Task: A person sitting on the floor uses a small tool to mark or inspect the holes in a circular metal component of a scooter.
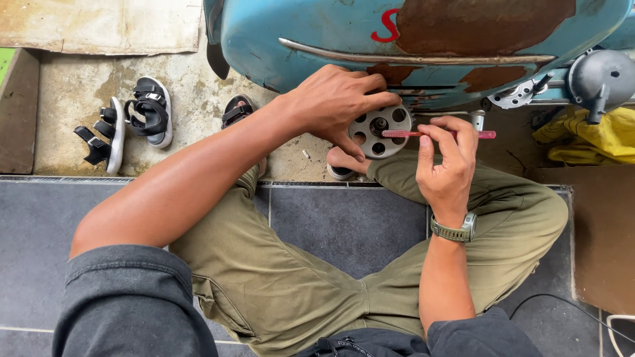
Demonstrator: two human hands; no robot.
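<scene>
I sit cross-legged on dark tiles in front of a rusty light-blue scooter body (317, 33). My left hand (337, 102) grips a round grey metal disc with several holes (380, 125), held just below the scooter's lower edge. My right hand (446, 158) holds a pink toothbrush (486, 134) by its handle. The brush head lies across the face of the disc. A green watch sits on my right wrist.
A pair of black-and-white sandals (129, 122) lies on the concrete at the left. Another round metal part (519, 94) and a grey dome-shaped part (602, 79) sit under the scooter at the right, above a yellow cloth (595, 139). A black cable (562, 304) crosses the tiles.
</scene>
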